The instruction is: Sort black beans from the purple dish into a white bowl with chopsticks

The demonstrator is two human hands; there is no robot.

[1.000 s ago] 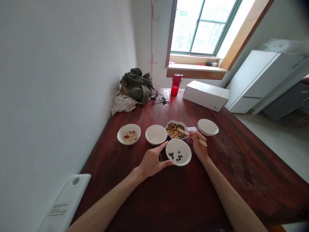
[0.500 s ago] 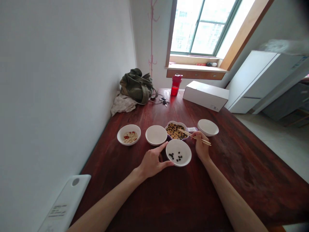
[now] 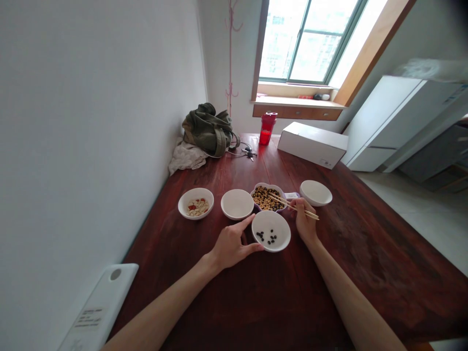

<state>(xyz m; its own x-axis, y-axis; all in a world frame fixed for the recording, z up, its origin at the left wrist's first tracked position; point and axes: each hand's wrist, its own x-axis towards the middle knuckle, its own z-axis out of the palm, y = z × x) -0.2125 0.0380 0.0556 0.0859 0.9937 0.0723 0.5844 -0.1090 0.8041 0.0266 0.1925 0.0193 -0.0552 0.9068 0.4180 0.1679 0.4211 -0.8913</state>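
My right hand (image 3: 306, 223) grips a pair of wooden chopsticks (image 3: 298, 208). Their tips reach into a scalloped, purple-edged bowl (image 3: 252, 204) full of mixed yellow and black beans (image 3: 266, 198); whether they pinch a bean is too small to tell. Thumb and forefinger of my left hand (image 3: 232, 245) hold the left side of a white bowl (image 3: 283, 240) nearest me. Several black beans (image 3: 270, 237) lie in that bowl. Just left of the mixed beans is an empty white bowl (image 3: 237, 204). Farther left, another white bowl (image 3: 184, 210) contains pale pieces and a few red ones.
A further white bowl (image 3: 315, 193) sits beyond my right hand. At the back of the dark red table (image 3: 226, 302) are a green bag (image 3: 206, 129), keys (image 3: 250, 155), a red bottle (image 3: 268, 129) and a white box (image 3: 310, 145). The wall (image 3: 91, 122) runs along the left.
The view has shifted very slightly. Both hands, the chopsticks and the bowls keep almost the same positions.
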